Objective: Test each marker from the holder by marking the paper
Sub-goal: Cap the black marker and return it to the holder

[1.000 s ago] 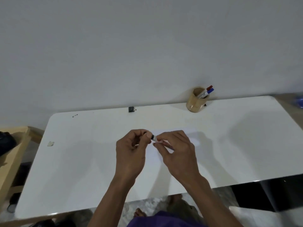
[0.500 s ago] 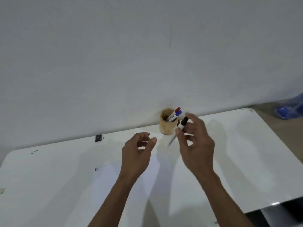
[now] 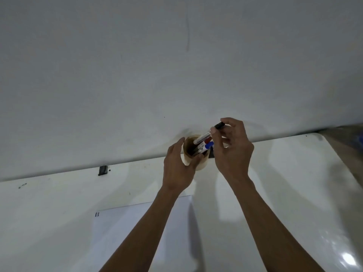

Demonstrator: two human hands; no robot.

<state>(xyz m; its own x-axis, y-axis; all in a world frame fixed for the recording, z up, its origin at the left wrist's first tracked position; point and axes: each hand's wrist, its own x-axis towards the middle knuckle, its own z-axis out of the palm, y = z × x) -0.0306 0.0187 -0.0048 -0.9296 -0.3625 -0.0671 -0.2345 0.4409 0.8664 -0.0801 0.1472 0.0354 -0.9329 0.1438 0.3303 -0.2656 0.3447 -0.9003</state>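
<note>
A round wooden holder (image 3: 200, 165) stands at the back edge of the white table (image 3: 294, 183), against the wall. My left hand (image 3: 178, 169) is wrapped around its left side. My right hand (image 3: 231, 152) pinches a black-capped marker (image 3: 204, 137) near its cap, its lower end inside the holder's mouth. A red-capped marker (image 3: 207, 141) and a blue-capped marker (image 3: 208, 146) lean in the holder under it. A white sheet of paper (image 3: 125, 228) lies nearer to me, with a few short black strokes (image 3: 97, 214) at its top left corner.
A small black clip-like object (image 3: 103, 170) sits at the table's back edge to the left. Tiny dark specks (image 3: 22, 186) mark the far left of the table. The floor shows past the table's rounded right corner (image 3: 351, 154).
Both hands were together over the paper, closing the black marker. They then reached forward to the holder: the left hand now grips it and the right lowers the marker into it. The view tilted up.
</note>
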